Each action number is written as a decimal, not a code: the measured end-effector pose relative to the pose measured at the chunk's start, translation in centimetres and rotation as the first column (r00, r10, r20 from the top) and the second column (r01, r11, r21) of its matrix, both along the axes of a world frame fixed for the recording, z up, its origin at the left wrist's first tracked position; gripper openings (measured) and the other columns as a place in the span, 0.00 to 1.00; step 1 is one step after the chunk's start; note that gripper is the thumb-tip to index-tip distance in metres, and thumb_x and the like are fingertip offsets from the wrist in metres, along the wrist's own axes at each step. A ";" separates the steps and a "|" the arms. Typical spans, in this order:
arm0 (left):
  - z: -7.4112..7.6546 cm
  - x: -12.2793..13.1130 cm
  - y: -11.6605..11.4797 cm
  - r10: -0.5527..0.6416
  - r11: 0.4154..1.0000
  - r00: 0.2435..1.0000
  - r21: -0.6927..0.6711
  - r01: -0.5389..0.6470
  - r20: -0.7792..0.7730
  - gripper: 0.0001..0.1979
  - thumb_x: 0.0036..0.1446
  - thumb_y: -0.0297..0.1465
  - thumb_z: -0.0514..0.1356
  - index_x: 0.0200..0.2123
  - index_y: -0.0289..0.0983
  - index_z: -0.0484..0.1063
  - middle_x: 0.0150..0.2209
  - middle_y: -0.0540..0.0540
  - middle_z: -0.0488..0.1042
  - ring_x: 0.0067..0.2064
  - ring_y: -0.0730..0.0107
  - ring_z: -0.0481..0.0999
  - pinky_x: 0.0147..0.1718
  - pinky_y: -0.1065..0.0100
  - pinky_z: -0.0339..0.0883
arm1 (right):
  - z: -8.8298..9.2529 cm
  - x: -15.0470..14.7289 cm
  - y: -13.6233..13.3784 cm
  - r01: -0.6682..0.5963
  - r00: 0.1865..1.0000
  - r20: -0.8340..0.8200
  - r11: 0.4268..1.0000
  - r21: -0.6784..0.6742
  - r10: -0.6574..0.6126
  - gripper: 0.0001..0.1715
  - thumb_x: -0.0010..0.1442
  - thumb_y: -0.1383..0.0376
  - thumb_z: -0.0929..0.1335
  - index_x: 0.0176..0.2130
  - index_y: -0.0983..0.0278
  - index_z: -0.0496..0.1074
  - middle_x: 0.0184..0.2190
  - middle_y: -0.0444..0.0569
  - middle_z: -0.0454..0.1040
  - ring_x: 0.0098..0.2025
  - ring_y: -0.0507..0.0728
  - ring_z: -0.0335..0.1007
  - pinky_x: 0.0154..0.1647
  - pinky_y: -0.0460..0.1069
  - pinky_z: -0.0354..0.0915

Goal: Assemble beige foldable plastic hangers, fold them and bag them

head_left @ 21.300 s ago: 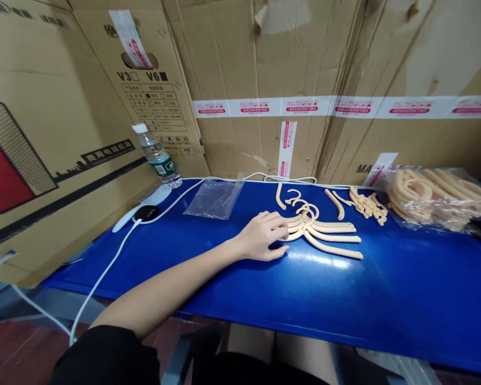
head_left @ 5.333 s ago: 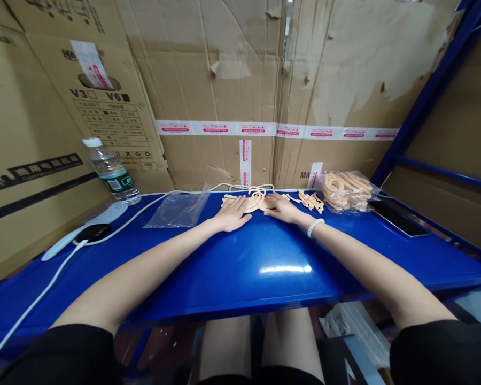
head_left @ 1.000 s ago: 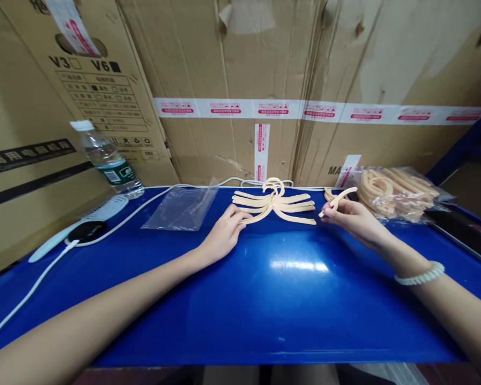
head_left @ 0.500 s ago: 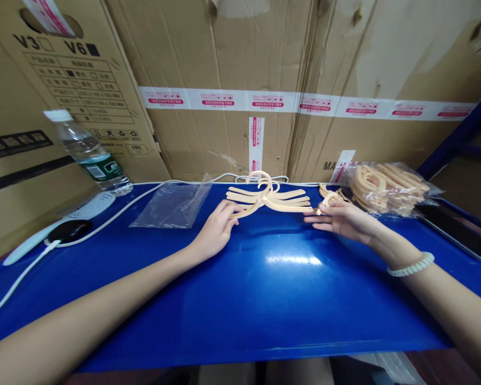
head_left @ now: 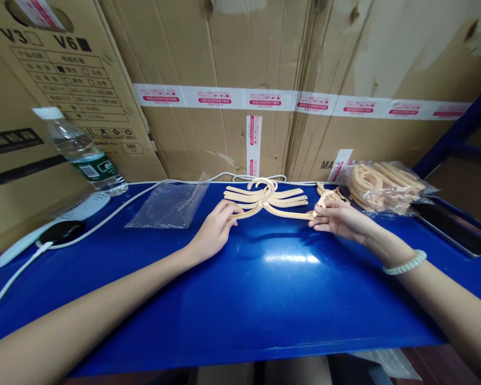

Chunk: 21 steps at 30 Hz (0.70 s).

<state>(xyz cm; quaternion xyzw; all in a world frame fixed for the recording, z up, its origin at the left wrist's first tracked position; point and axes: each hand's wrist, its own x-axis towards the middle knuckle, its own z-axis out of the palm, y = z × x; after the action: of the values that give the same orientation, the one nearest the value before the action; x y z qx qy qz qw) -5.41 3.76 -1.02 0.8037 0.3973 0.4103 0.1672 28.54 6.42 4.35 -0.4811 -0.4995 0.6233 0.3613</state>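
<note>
Several small cream plastic hangers (head_left: 270, 199) lie fanned in a stack at the back middle of the blue table (head_left: 264, 299). My left hand (head_left: 213, 231) rests with curled fingers pinching the left tip of the lowest hanger. My right hand (head_left: 339, 219) has its fingers closed at that hanger's right tip and also holds a short cream piece (head_left: 324, 199) that sticks up from the fingers. Just behind the right hand is a small loose pile of cream pieces (head_left: 333, 192).
A clear bag full of cream hangers (head_left: 385, 184) lies at the back right, a dark phone (head_left: 451, 227) beside it. An empty clear bag (head_left: 170, 206), a water bottle (head_left: 78, 152), a white handheld device (head_left: 44, 230) and a white cable (head_left: 8, 283) sit left. Cardboard boxes (head_left: 240, 80) wall the back.
My right hand carried the short cream piece from beside the loose pile in to the right tip of the hanger stack. My left hand stayed at the left tip.
</note>
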 end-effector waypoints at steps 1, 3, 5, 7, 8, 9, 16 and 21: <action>0.0 0.0 0.0 -0.002 1.000 1.000 -0.001 0.002 -0.001 0.13 0.65 0.22 0.48 0.45 0.38 0.68 0.47 0.43 0.68 0.40 0.68 0.74 0.41 0.63 0.75 | 0.0 0.0 0.0 0.002 1.000 -0.009 1.000 -0.006 -0.002 0.11 0.54 0.67 0.76 0.31 0.63 0.69 0.31 0.50 0.80 0.34 0.58 0.81 0.36 0.51 0.79; 0.0 0.0 0.0 -0.002 1.000 1.000 0.000 0.002 -0.001 0.12 0.64 0.21 0.49 0.45 0.38 0.68 0.47 0.43 0.68 0.39 0.68 0.74 0.41 0.62 0.75 | -0.1 -0.2 -0.1 -0.001 1.000 -0.021 1.000 -0.015 0.000 0.12 0.54 0.68 0.76 0.30 0.63 0.69 0.29 0.49 0.79 0.33 0.57 0.81 0.34 0.49 0.78; 0.0 -0.1 0.0 -0.002 1.000 1.000 0.003 0.002 -0.002 0.12 0.64 0.21 0.49 0.45 0.38 0.68 0.47 0.43 0.68 0.38 0.69 0.74 0.42 0.62 0.75 | -0.2 -0.3 -0.2 -0.001 0.999 -0.032 1.000 -0.011 0.001 0.13 0.53 0.68 0.77 0.30 0.64 0.69 0.28 0.48 0.78 0.32 0.55 0.80 0.34 0.48 0.78; 0.0 -0.1 -0.1 -0.006 1.000 1.000 0.000 0.006 -0.006 0.12 0.63 0.21 0.49 0.45 0.38 0.68 0.47 0.43 0.68 0.37 0.70 0.74 0.41 0.63 0.74 | -0.2 -0.5 -0.3 0.009 0.999 -0.039 1.000 0.009 -0.009 0.15 0.52 0.67 0.78 0.30 0.64 0.69 0.28 0.47 0.78 0.31 0.54 0.79 0.34 0.46 0.78; 0.0 -0.1 -0.1 -0.007 1.000 1.000 -0.002 0.007 -0.010 0.12 0.63 0.21 0.49 0.45 0.38 0.68 0.47 0.43 0.68 0.36 0.70 0.74 0.41 0.64 0.74 | -0.2 -0.5 -0.4 0.019 0.999 -0.038 0.999 0.028 -0.018 0.15 0.52 0.66 0.78 0.29 0.64 0.69 0.28 0.47 0.78 0.31 0.53 0.79 0.33 0.45 0.77; 0.0 -0.1 -0.2 -0.010 1.000 1.000 -0.002 0.010 -0.013 0.13 0.63 0.20 0.49 0.45 0.38 0.68 0.47 0.43 0.68 0.36 0.70 0.74 0.40 0.64 0.74 | -0.2 -0.6 -0.5 0.029 0.999 -0.034 0.998 0.051 -0.027 0.16 0.51 0.65 0.79 0.29 0.64 0.69 0.28 0.47 0.77 0.31 0.53 0.79 0.33 0.44 0.77; 0.1 0.0 -0.2 0.008 1.000 0.999 0.010 -0.007 -0.052 0.15 0.62 0.20 0.48 0.46 0.38 0.68 0.45 0.43 0.70 0.36 0.68 0.72 0.39 0.65 0.71 | -0.6 -1.1 -0.7 0.078 0.997 -0.023 0.973 0.216 -0.075 0.23 0.43 0.57 0.82 0.28 0.63 0.69 0.26 0.45 0.76 0.29 0.54 0.78 0.32 0.47 0.78; 0.3 0.0 -0.2 -0.004 1.000 0.997 0.000 0.004 -0.077 0.14 0.63 0.21 0.49 0.48 0.37 0.69 0.45 0.43 0.73 0.41 0.64 0.74 0.44 0.61 0.70 | -0.8 -1.3 -1.0 0.120 0.991 0.010 0.940 0.319 -0.130 0.24 0.44 0.55 0.81 0.29 0.62 0.68 0.23 0.44 0.76 0.26 0.53 0.77 0.29 0.47 0.77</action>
<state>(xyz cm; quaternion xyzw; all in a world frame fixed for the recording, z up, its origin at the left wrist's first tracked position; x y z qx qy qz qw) -5.38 3.53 -0.75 0.8196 0.4019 0.3787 0.1527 27.21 5.45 3.56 -0.4570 -0.5671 0.5030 0.4653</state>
